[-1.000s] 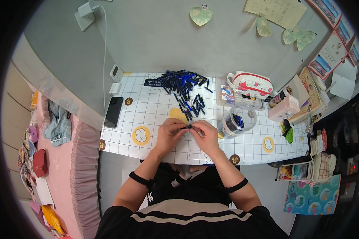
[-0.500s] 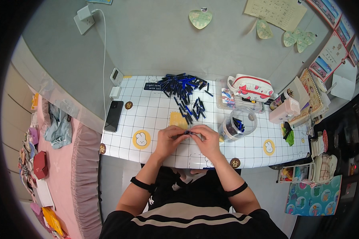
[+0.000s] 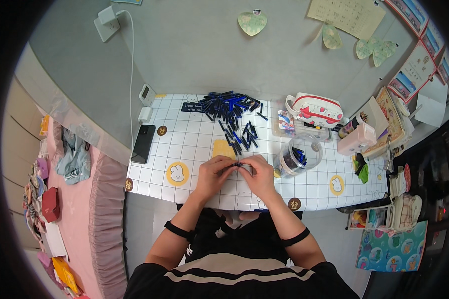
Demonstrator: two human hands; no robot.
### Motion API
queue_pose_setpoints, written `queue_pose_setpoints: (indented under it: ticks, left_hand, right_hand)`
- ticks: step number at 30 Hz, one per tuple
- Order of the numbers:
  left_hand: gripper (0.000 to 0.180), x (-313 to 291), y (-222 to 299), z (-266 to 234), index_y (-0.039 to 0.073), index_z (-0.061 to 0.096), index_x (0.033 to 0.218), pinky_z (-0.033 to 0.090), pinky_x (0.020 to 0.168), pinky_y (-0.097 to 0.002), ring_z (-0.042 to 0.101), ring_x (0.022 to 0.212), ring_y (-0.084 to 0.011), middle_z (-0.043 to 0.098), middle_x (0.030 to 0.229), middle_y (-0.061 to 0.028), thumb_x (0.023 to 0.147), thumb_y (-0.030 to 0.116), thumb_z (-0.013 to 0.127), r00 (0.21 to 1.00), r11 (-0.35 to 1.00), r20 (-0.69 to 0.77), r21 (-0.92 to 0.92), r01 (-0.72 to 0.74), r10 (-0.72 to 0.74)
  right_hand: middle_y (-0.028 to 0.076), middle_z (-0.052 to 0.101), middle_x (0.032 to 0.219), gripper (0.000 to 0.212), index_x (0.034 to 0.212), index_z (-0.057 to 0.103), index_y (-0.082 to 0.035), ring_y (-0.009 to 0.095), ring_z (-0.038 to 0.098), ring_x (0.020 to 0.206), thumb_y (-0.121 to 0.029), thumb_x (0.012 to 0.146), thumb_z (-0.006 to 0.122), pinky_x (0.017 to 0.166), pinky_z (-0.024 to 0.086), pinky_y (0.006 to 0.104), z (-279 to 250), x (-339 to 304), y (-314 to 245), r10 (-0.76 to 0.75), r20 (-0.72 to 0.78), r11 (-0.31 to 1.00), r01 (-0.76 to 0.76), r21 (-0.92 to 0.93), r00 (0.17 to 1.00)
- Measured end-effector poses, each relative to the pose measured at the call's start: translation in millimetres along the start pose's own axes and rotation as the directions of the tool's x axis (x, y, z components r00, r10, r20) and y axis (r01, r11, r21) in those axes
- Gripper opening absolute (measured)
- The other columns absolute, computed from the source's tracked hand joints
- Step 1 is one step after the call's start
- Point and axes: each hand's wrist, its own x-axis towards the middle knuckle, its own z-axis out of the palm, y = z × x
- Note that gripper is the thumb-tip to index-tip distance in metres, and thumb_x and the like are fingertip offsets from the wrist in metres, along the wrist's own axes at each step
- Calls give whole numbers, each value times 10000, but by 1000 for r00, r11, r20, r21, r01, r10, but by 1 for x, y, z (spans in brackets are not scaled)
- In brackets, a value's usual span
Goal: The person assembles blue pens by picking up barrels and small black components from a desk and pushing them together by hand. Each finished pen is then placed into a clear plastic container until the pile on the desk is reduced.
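My left hand (image 3: 216,171) and my right hand (image 3: 256,172) meet over the near middle of the table, thumbs and fingertips pinched together. Between them is a small dark ink cartridge (image 3: 238,164), largely covered by the fingers. Just beyond my hands lies a loose group of blue-black ink cartridges (image 3: 248,135), with a larger heap of ink cartridges (image 3: 227,107) farther back. Right of my right hand, a clear round plastic tub (image 3: 312,159) holds several more of the same cartridges.
The table (image 3: 184,134) has a white grid cover. A black phone (image 3: 143,144) lies at its left edge. Behind the tub sit a white pencil case (image 3: 314,109) and a clear box. A pink holder (image 3: 356,139) and books stand at the right, and a pink bed (image 3: 107,214) is at left.
My hands stay pinched together in nearly the same place, with only a slight shift of the fingers. The heap and the tub look the same.
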Motion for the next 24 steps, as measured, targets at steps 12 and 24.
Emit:
queue_pose_setpoints:
  ticks: [12,24]
  left_hand:
    - [137,0,-1,-2,28,558,736,402,469,-205,510,527,-148,543,676,-72,602,38,587,999,998,-11,36,43,-42]
    - [166,0,1,-3,23,560,761,407,476,-202,522,542,-147,551,698,-77,602,57,595,999,999,-25,34,20,-19]
  right_hand:
    - [77,518,646,170,729,531,-27,203,463,598,-26,566,581,472,372,266,4,0,0,-92,-6,995,91,-45,996]
    - [92,535,654,198,772,552,-17,210,483,630,-23,575,574,514,393,270,2,0,-8,50,48,998,-48,-37,998]
